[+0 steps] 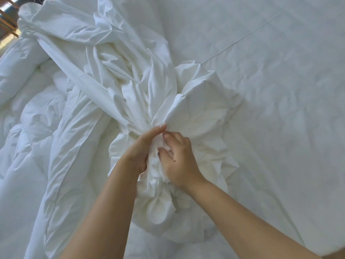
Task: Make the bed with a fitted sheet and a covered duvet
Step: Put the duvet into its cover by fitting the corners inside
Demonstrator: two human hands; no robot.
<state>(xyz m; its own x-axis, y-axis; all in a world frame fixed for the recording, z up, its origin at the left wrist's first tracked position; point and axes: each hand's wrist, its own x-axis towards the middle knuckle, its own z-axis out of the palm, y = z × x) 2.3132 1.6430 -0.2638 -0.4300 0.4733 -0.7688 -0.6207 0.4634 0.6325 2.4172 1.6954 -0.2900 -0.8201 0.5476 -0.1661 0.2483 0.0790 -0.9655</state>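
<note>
Three white cloths fill almost all I see. At the far upper left a piece of wooden furniture (7, 21) shows in the corner, cut off by the edge, and I cannot tell what it is. Below it the puffy duvet (28, 109) lies in thick folds on the left part of the bed. Beside it, and partly over it, lies the thin duvet cover (115, 71), wrinkled, running from the top toward the middle. There my left hand (143, 148) grips the gathered cloth of the cover, and my right hand (179, 156), just beside it, has its fingers curled into the same bunch. Both hands are closed on the cover. To the right the fitted sheet (270, 90) lies flat over the mattress, with one long crease across it. The bundle under my hands is round and full, but what is inside I cannot see. My fingertips are mostly hidden in the folds.
</note>
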